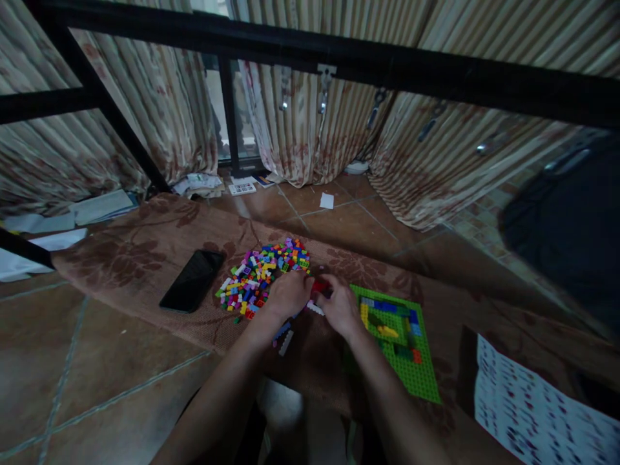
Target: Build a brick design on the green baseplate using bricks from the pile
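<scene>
Pinching a red piece (pixel 318 286) between left hand (pixel 289 292) and right hand (pixel 341 306), just left of the plate (pixel 422 378), probably for steadiness from both sides; with the pile (pixel 259 274) spread farther left of the plate, seemingly for easy picking.

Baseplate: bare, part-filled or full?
Part-filled. Blue, yellow and orange bricks sit on the baseplate, with bare green studs around them. Right forearm hides some; can't tell there.
</scene>
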{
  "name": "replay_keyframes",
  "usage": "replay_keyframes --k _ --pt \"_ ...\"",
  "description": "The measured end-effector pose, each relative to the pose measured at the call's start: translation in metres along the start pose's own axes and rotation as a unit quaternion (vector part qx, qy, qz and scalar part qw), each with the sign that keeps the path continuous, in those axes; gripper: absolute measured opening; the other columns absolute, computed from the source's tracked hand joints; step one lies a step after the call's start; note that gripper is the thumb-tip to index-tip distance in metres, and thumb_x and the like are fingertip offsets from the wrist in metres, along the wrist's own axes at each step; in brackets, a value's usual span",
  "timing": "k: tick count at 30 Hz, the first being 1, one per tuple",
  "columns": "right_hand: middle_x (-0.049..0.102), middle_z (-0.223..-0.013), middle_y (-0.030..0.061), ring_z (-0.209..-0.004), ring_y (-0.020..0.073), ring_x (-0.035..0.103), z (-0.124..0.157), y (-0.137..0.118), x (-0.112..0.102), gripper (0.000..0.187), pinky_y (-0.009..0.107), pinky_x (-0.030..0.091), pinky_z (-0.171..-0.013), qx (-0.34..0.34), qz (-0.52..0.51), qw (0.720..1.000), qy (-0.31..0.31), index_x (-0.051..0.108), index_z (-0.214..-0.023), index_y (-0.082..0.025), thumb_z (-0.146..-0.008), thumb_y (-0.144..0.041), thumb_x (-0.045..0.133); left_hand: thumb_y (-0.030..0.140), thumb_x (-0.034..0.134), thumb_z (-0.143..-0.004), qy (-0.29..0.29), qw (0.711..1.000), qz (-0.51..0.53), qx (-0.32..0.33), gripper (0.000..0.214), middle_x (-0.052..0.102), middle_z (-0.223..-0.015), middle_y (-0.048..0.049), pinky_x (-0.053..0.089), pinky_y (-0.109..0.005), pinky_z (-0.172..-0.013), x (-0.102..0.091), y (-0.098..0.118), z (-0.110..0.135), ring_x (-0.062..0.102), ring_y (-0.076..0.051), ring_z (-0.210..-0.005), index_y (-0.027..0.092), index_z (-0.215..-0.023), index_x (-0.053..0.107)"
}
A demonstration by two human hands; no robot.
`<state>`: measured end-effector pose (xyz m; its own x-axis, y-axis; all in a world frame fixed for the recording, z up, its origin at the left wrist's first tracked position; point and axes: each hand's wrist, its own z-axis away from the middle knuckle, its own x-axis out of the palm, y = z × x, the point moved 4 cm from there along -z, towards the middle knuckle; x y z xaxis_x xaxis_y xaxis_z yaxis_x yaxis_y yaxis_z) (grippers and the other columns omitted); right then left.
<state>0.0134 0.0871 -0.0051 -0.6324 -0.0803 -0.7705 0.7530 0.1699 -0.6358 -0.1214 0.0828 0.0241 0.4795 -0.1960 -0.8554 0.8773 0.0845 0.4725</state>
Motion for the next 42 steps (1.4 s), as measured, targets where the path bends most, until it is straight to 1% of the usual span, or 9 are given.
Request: replay_keyframes --k 4,8,13,16,18,22,25,32,42 --pt "0.063 -0.122 0.0096 -0.106 0.0216 0.061 0.022 -0.014 -0.018 0.046 0.039 0.049 -0.095 -0.062 -0.093 0.992 0.053 0.059 -0.124 -0.022 -0.078 -0.022 0.061 0.033 0.037 -0.095 -0.024 0.991 0.114 0.072 0.037 0.068 -0.075 -0.0060 0.044 -0.024 -0.065 0.004 0.016 0.004 0.063 -0.015 -0.070 0.016 -0.078 0.066" --pt "0.065 -0.118 0.0088 -0.101 0.0199 0.066 0.045 -0.009 -0.032 0.047 0.036 0.055 -0.089 -0.038 -0.202 0.977 0.060 0.058 -0.123 -0.021 -0.076 -0.021 0.063 0.033 0.045 -0.090 -0.043 0.968 0.212 0.129 0.032 0.063 -0.065 -0.0008 0.040 -0.023 -0.057 0.015 0.027 0.010 0.055 -0.012 -0.061 0.016 -0.069 0.062" --pt "0.070 -0.110 0.0053 -0.101 0.0188 0.067 0.065 0.007 -0.049 0.051 0.038 0.053 -0.095 -0.016 -0.283 0.957 0.055 0.060 -0.122 -0.023 -0.072 -0.022 0.070 0.041 0.048 -0.088 -0.114 0.943 0.282 0.135 0.035 0.058 -0.059 0.0018 0.038 -0.022 -0.053 0.026 0.037 0.014 0.050 -0.011 -0.055 0.015 -0.067 0.060" --pt "0.070 -0.112 0.0032 -0.101 0.0177 0.067 0.072 0.018 -0.068 0.046 0.038 0.052 -0.096 -0.011 -0.358 0.933 0.045 0.063 -0.118 -0.026 -0.073 -0.023 0.072 0.046 0.047 -0.090 -0.117 0.937 0.293 0.148 0.040 0.057 -0.058 0.0026 0.038 -0.022 -0.054 0.029 0.044 0.014 0.049 -0.010 -0.054 0.016 -0.065 0.057" --pt "0.071 -0.111 0.0030 -0.096 0.0175 0.069 0.077 0.032 -0.087 0.037 0.038 0.055 -0.091 0.019 -0.447 0.891 0.079 0.065 -0.113 -0.027 -0.076 -0.026 0.071 0.047 0.044 -0.091 -0.093 0.943 0.285 0.144 0.041 0.059 -0.060 0.0018 0.039 -0.022 -0.055 0.034 0.047 0.011 0.051 -0.010 -0.055 0.016 -0.067 0.058" --pt "0.072 -0.107 0.0035 -0.097 0.0170 0.069 0.086 0.073 -0.125 0.024 0.036 0.055 -0.092 0.073 -0.606 0.768 0.194 0.070 -0.101 -0.023 -0.078 -0.028 0.070 0.037 0.042 -0.092 -0.056 0.957 0.256 0.126 0.033 0.064 -0.066 -0.0005 0.043 -0.023 -0.058 0.050 0.055 0.001 0.057 -0.013 -0.060 0.016 -0.074 0.061" --pt "0.072 -0.101 0.0041 -0.099 0.0152 0.068 0.091 0.104 -0.138 0.023 0.031 0.054 -0.096 0.113 -0.643 0.720 0.236 0.072 -0.096 -0.019 -0.075 -0.026 0.072 0.026 0.045 -0.088 -0.040 0.964 0.217 0.145 0.023 0.068 -0.077 -0.0018 0.046 -0.023 -0.064 0.059 0.067 -0.004 0.061 -0.015 -0.071 0.016 -0.086 0.066" --pt "0.071 -0.084 0.0060 -0.078 0.0129 0.070 0.099 0.148 -0.137 0.017 0.023 0.060 -0.080 0.183 -0.623 0.698 0.300 0.069 -0.084 -0.012 -0.070 -0.017 0.077 0.014 0.047 -0.086 0.003 0.976 0.109 0.186 0.031 0.072 -0.107 -0.0069 0.049 -0.026 -0.089 0.066 0.105 -0.016 0.066 -0.017 -0.097 0.017 -0.111 0.065" --pt "0.070 -0.082 0.0042 -0.074 0.0114 0.070 0.107 0.163 -0.162 0.013 0.019 0.061 -0.071 0.204 -0.626 0.671 0.342 0.069 -0.085 -0.012 -0.074 -0.015 0.074 0.017 0.049 -0.087 -0.043 0.968 -0.074 0.238 0.025 0.073 -0.090 -0.0031 0.049 -0.026 -0.086 0.075 0.129 -0.037 0.067 -0.017 -0.086 0.022 -0.096 0.072"
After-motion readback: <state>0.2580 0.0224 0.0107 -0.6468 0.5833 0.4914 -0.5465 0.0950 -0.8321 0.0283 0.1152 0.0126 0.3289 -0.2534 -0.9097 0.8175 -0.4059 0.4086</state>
